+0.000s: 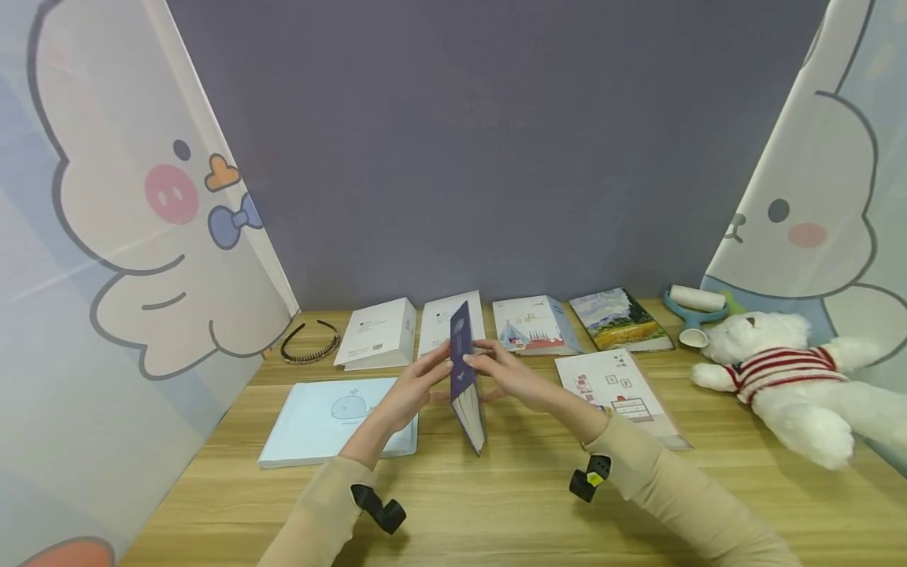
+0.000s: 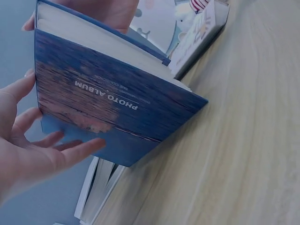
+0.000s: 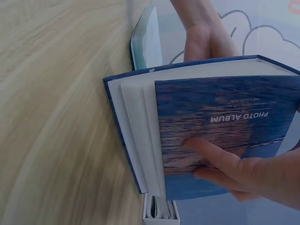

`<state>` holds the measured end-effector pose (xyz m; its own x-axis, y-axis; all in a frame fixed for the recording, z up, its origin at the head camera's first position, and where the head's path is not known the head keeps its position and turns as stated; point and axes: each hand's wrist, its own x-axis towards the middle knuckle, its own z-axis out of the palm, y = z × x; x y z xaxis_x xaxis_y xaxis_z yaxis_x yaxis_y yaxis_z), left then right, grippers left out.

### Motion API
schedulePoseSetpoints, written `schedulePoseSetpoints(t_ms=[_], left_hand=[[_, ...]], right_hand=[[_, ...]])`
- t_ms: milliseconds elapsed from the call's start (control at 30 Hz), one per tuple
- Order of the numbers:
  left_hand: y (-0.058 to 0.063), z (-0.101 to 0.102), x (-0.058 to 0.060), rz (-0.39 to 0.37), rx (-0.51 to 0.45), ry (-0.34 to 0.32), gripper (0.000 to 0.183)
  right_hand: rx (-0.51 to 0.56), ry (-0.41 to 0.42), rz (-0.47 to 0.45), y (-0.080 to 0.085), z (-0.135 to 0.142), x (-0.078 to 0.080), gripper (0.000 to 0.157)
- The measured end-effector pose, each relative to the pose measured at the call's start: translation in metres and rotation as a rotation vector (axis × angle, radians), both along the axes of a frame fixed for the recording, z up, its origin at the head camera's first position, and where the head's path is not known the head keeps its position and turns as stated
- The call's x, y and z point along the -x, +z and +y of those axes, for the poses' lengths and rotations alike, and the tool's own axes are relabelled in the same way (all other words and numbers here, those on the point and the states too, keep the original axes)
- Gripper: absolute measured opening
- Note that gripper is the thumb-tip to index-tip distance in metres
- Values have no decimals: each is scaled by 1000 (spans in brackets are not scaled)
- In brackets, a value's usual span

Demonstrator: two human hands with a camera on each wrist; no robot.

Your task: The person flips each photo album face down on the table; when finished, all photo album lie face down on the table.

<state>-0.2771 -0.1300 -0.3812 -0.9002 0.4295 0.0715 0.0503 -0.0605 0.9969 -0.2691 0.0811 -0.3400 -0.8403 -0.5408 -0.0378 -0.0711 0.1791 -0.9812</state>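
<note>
A dark blue photo album [image 1: 463, 331] [image 2: 93, 89] [image 3: 201, 103] stands on the wooden table with its spine up, lower page edges slightly parted. My left hand [image 1: 414, 390] [image 2: 33, 145] holds it from the left, thumb at the spine and fingers spread along the cover. From the other side my right hand [image 1: 517, 382] [image 3: 234, 168] holds it too, thumb by the spine and fingers against the cover lettered PHOTO ALBUM. Left of the album lies a light blue album with a whale drawing [image 1: 322, 417]. To the right lies a white album with a drawn dresser [image 1: 602, 386].
Along the back stand white albums [image 1: 375, 331], one with a tent drawing [image 1: 527, 323], and a landscape-painting album [image 1: 616, 315]. A black headband [image 1: 308, 356] lies back left. On the right are a blue-handled lint roller [image 1: 697, 299] and a white teddy bear [image 1: 786, 374].
</note>
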Motion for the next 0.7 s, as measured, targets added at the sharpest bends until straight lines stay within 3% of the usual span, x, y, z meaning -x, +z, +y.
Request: schedulePoseSetpoints(t_ms=[233, 367, 500, 700], left_hand=[[-4, 1, 2, 19, 23, -6, 59], [-4, 2, 3, 39, 77, 5, 60], [-5, 3, 3, 53, 102, -7, 57], [-8, 6, 2, 82, 137, -42, 54]], right_hand=[[-3, -41, -18, -8, 13, 1, 88], [-13, -43, 75, -12, 20, 3, 92], [-17, 23, 168, -13, 27, 4, 82], [-21, 98, 150, -14, 36, 6, 68]])
